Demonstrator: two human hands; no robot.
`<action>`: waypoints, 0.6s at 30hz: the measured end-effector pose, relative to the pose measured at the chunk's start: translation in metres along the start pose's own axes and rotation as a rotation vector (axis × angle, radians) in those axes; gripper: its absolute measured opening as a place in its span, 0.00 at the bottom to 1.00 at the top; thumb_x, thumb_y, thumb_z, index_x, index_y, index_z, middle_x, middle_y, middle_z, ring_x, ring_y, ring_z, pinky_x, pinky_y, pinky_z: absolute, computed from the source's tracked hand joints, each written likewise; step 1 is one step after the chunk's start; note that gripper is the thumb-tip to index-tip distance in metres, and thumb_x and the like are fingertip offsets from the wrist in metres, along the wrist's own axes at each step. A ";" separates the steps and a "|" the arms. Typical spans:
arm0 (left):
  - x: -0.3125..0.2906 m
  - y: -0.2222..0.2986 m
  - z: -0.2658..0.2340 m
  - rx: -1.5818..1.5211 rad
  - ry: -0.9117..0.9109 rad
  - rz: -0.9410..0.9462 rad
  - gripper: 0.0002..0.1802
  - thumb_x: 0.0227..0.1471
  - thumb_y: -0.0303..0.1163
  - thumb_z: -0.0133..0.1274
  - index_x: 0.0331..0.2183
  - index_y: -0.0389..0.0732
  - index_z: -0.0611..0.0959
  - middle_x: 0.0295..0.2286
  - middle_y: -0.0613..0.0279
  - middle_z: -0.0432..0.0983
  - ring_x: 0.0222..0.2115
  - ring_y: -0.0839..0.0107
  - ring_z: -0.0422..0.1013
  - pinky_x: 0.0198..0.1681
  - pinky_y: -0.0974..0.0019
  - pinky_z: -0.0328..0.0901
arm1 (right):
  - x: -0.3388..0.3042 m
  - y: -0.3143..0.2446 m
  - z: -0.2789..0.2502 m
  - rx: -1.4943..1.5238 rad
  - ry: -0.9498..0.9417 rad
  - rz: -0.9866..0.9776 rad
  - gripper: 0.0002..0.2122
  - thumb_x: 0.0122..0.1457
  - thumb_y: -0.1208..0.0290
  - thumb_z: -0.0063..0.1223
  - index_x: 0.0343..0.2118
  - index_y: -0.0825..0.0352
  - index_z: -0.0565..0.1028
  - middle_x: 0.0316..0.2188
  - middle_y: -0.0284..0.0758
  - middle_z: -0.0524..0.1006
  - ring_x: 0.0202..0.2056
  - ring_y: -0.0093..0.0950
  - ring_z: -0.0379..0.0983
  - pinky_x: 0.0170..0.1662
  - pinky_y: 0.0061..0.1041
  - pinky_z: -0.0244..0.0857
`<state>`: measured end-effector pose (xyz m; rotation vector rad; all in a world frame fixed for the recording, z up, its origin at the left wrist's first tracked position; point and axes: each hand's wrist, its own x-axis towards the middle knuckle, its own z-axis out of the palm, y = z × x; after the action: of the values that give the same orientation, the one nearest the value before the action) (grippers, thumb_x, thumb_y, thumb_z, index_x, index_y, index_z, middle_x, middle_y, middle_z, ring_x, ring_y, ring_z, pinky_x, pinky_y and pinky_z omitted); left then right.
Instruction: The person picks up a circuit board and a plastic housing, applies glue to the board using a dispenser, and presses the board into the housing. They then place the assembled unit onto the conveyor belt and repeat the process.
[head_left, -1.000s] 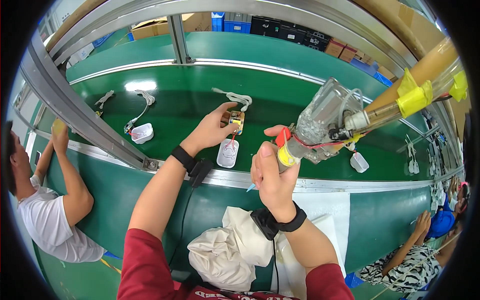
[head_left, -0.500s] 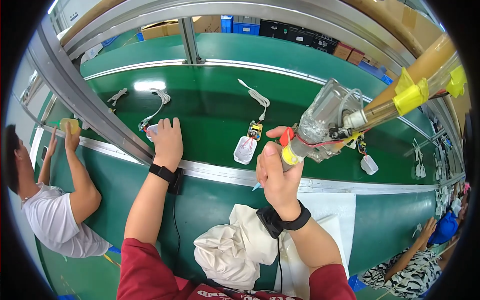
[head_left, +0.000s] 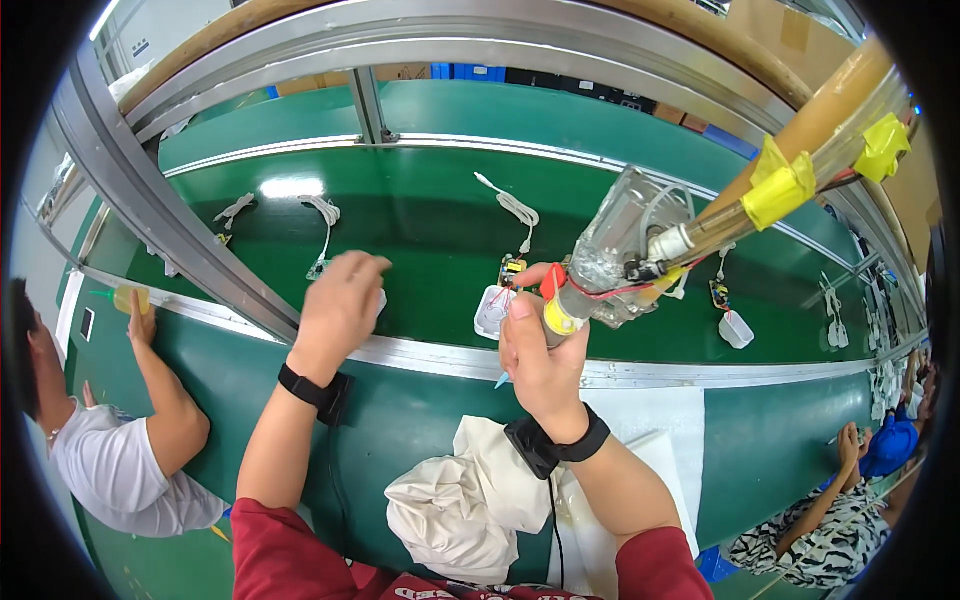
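Note:
In my right hand [head_left: 545, 350] is a handheld dispensing gun [head_left: 605, 275], with a clear wrapped body, red trigger, yellow tape band and pale blue tip pointing down toward me. My fingers wrap round its grip. My left hand [head_left: 340, 305] is bent over a small white plastic case [head_left: 381, 302], mostly hidden behind the fingers, which seem closed on it. A circuit board [head_left: 318, 269] with a coiled white cable [head_left: 323, 210] lies just beyond that hand. Left of the gun sits another open white case [head_left: 490, 312], wired to a yellow-and-black circuit board [head_left: 512, 270].
Another case [head_left: 735, 330] with its board lies to the right on the green belt [head_left: 420, 230]. A metal post [head_left: 210, 250] slants at left. Cream cloth [head_left: 450, 510] and white foam sheet [head_left: 675, 430] lie nearer me. A co-worker [head_left: 130, 450] holds a yellowish bottle [head_left: 130, 300].
My left hand has moved right, its spread fingers now bent, and the white case under it has shifted right too. My right hand and the gun have moved slightly left.

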<state>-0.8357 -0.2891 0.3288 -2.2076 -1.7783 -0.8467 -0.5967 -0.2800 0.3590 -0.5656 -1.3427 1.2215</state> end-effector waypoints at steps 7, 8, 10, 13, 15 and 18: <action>0.008 -0.042 0.031 0.523 -0.071 -0.649 0.20 0.54 0.45 0.50 0.32 0.34 0.77 0.32 0.49 0.74 0.33 0.54 0.74 0.34 0.54 0.70 | -0.001 0.000 0.003 0.020 -0.017 -0.029 0.08 0.63 0.72 0.43 0.42 0.68 0.62 0.10 0.24 0.60 0.10 0.12 0.52 0.13 0.16 0.46; 0.010 -0.043 0.038 0.501 -0.113 -0.717 0.23 0.53 0.48 0.51 0.31 0.34 0.77 0.31 0.49 0.74 0.32 0.54 0.75 0.34 0.53 0.71 | -0.001 0.000 0.002 0.019 -0.018 -0.028 0.08 0.63 0.72 0.43 0.42 0.68 0.62 0.10 0.24 0.60 0.10 0.12 0.52 0.13 0.16 0.46; 0.013 -0.047 0.043 0.478 -0.156 -0.787 0.26 0.53 0.51 0.51 0.30 0.33 0.77 0.30 0.48 0.75 0.31 0.53 0.75 0.34 0.52 0.71 | 0.000 -0.001 0.002 0.012 -0.020 -0.024 0.08 0.63 0.72 0.43 0.42 0.68 0.62 0.10 0.24 0.60 0.10 0.12 0.52 0.13 0.16 0.46; 0.013 -0.056 0.041 0.426 -0.230 -0.768 0.24 0.51 0.50 0.53 0.29 0.34 0.78 0.28 0.48 0.76 0.31 0.51 0.76 0.36 0.52 0.71 | -0.001 -0.003 0.002 0.010 -0.021 -0.019 0.08 0.63 0.72 0.43 0.42 0.68 0.62 0.10 0.24 0.60 0.10 0.12 0.52 0.13 0.16 0.46; 0.009 -0.064 0.044 0.359 -0.215 -0.731 0.23 0.51 0.48 0.52 0.30 0.34 0.78 0.28 0.48 0.77 0.31 0.51 0.76 0.36 0.53 0.70 | -0.001 -0.003 0.002 0.010 -0.018 -0.018 0.08 0.63 0.72 0.42 0.41 0.68 0.63 0.10 0.23 0.59 0.10 0.12 0.52 0.13 0.16 0.46; 0.006 -0.068 0.045 0.227 -0.184 -0.654 0.19 0.52 0.43 0.52 0.31 0.33 0.79 0.27 0.47 0.77 0.31 0.52 0.76 0.38 0.53 0.70 | -0.001 -0.001 0.000 0.002 -0.025 -0.020 0.08 0.63 0.72 0.42 0.42 0.68 0.62 0.10 0.23 0.59 0.10 0.12 0.52 0.13 0.16 0.46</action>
<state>-0.8853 -0.2448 0.2812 -1.6094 -2.5956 -0.5044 -0.5962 -0.2811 0.3595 -0.5362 -1.3646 1.2174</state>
